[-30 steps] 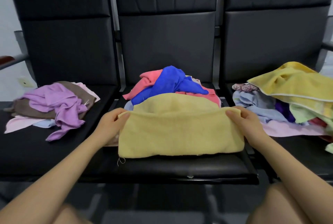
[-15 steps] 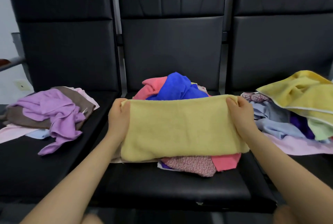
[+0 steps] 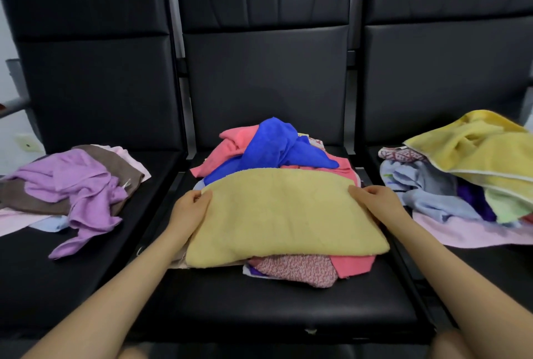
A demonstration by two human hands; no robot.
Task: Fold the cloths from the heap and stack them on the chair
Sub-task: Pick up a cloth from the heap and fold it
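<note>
Yellow terry cloth (image 3: 284, 216), folded, lay atop the middle chair (image 3: 288, 306) pile. Left hand (image 3: 189, 210) and right hand (image 3: 375, 200) pinched its far corners. Loose heaps on both side chairs: by my judgement, most folding remained.

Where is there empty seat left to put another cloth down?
Bare black seat shows at the front of the middle chair, below the folded yellow cloth. The left chair has bare room in front of the purple cloth. The right chair is crowded with its heap; only its front edge is bare.
</note>
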